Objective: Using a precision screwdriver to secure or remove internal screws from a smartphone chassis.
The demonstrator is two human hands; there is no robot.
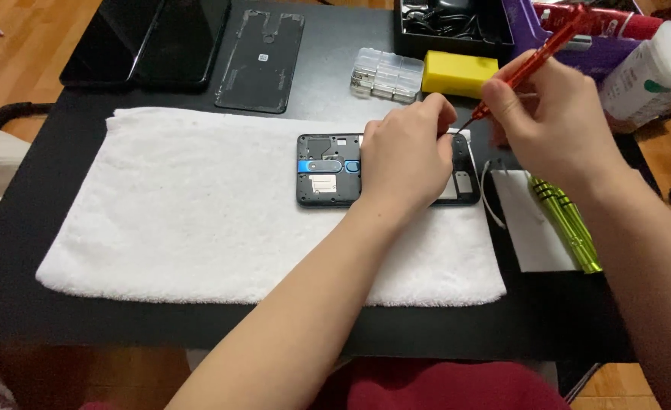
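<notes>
On the black table point(39, 304) a white towel point(199, 212) lies spread flat and takes up most of the middle. Beyond the towel's far edge, at the back left, lie two dark flat slabs point(146, 42) side by side, and just right of them a black phone back cover point(261, 61). At the back right a black open box point(449, 26) holds dark cables, with a purple box point(556, 45) and a white package point(650, 72) crowding that corner. In front of the black box sit a clear plastic parts case point(385, 74) and a yellow block point(458, 73), touching each other.

Toward the towel's right part lies an opened phone point(328, 171), its insides facing up. The left hand point(404, 152) rests on its middle and covers much of it, fingers curled and pressing down, so the phone's right half shows only as a frame edge. The right hand point(552, 121) is closed around a red screwdriver point(537, 57), tilted, with its tip coming down at the phone's far right edge; whether the tip touches a screw is hard to tell.

Right of the towel lies a white paper sheet point(529, 228) with a green screwdriver point(567, 220) on it.
</notes>
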